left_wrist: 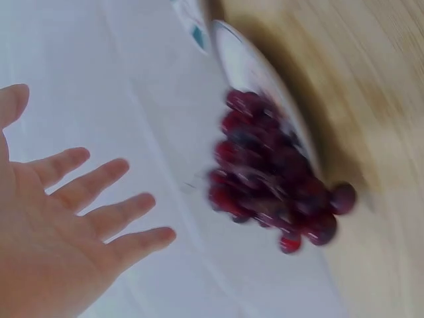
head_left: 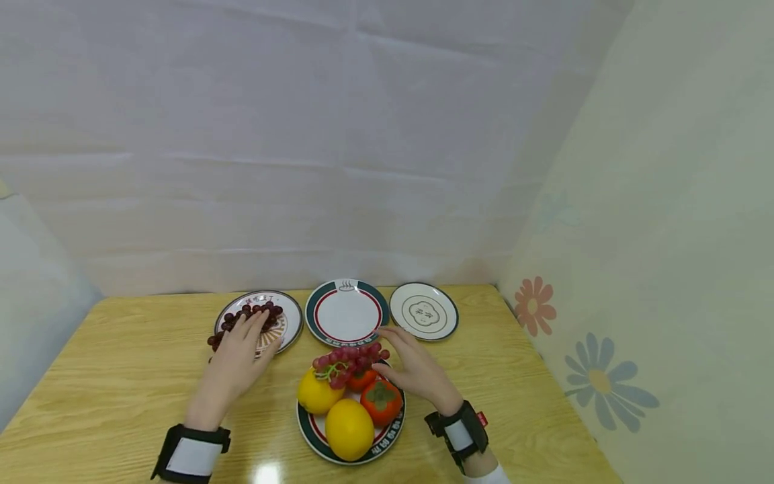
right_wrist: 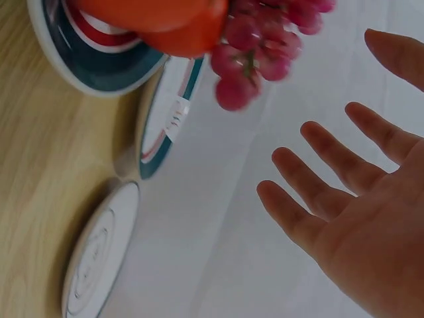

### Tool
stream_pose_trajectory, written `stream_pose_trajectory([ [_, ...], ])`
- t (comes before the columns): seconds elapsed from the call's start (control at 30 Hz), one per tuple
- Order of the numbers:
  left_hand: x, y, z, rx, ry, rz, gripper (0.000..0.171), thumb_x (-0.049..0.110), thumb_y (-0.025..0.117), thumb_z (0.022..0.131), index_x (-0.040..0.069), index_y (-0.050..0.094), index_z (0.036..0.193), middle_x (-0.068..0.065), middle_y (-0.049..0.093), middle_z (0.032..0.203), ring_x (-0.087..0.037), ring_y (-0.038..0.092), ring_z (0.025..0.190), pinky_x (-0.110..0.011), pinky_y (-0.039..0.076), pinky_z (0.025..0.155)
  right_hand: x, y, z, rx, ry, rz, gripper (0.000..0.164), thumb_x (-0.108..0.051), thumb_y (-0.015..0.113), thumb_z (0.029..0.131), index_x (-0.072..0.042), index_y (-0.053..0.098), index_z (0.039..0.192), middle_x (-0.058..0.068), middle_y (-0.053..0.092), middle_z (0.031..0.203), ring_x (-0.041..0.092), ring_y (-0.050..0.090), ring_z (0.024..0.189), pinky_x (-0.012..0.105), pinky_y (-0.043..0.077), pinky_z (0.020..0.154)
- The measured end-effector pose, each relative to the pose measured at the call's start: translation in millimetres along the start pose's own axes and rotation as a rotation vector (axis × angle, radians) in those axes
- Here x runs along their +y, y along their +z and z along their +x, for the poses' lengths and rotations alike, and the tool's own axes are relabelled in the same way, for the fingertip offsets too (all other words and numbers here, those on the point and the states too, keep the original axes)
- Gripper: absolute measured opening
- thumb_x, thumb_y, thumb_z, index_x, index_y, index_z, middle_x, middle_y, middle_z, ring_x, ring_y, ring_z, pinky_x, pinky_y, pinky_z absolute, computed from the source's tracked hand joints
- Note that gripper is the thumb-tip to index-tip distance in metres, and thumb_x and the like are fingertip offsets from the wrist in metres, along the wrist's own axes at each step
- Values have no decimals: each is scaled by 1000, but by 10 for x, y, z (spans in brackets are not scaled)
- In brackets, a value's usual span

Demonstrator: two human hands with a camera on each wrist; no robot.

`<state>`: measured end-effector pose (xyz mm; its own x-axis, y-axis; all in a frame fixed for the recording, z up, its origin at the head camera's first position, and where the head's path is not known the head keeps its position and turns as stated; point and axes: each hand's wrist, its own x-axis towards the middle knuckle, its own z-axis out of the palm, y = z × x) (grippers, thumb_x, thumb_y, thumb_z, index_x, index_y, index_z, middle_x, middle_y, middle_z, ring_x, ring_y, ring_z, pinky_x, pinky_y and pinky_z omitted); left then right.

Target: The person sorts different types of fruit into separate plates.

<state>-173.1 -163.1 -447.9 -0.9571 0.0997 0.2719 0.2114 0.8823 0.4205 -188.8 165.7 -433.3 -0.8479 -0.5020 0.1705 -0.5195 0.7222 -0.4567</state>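
My left hand [head_left: 237, 355] is over the left plate [head_left: 294, 323], fingers extended and spread. Below it lies a bunch of dark red grapes [left_wrist: 271, 169], partly hidden by the hand in the head view and hanging past the plate's rim. In the left wrist view a gap shows between fingertips and grapes. My right hand [head_left: 417, 366], fingers slightly bent and apart, is beside the fruit plate [head_left: 311, 437]. Nearest to it are a bunch of pink grapes [head_left: 346, 359] and a persimmon [head_left: 382, 402]. Nothing is held in either hand.
The fruit plate also bears two yellow fruits, one a lemon [head_left: 319, 391], the other a rounder yellow fruit [head_left: 349, 430], and a second persimmon [head_left: 361, 380]. Behind stand a green-rimmed plate [head_left: 347, 316] and a small white plate [head_left: 444, 314]. White cloth [head_left: 338, 168] backs the wooden table [head_left: 121, 363].
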Motion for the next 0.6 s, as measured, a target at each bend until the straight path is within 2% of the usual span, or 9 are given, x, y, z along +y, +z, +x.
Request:
stream_pose_trajectory([
  [0.17,245,94,-130,-4,56,-19,62,41,53,95,5,40,143,-24,43,144,-47,37,134,-66,32,106,54,163,136,-158,-7,53,66,-37,68,87,-18,40,143,8,42,147,26,46,130,45,45,106],
  [0.27,340,138,-195,-4,83,-32,60,39,55,95,4,42,142,-22,46,143,-44,41,133,-64,33,107,74,259,172,-206,-10,69,68,-36,69,85,-20,40,143,6,45,144,24,47,126,44,46,105],
  [0.4,414,171,-252,17,109,-54,60,41,56,94,6,44,141,-19,48,142,-42,45,130,-63,36,106,93,336,193,-190,-12,72,60,-28,70,85,-19,45,139,3,53,133,19,51,116,38,49,101],
  [0.6,460,178,-272,52,124,-42,60,41,57,93,7,45,140,-16,50,142,-41,46,130,-60,38,105,82,316,197,-112,-29,119,39,-19,71,85,-17,58,121,1,59,115,13,57,101,26,54,90],
])
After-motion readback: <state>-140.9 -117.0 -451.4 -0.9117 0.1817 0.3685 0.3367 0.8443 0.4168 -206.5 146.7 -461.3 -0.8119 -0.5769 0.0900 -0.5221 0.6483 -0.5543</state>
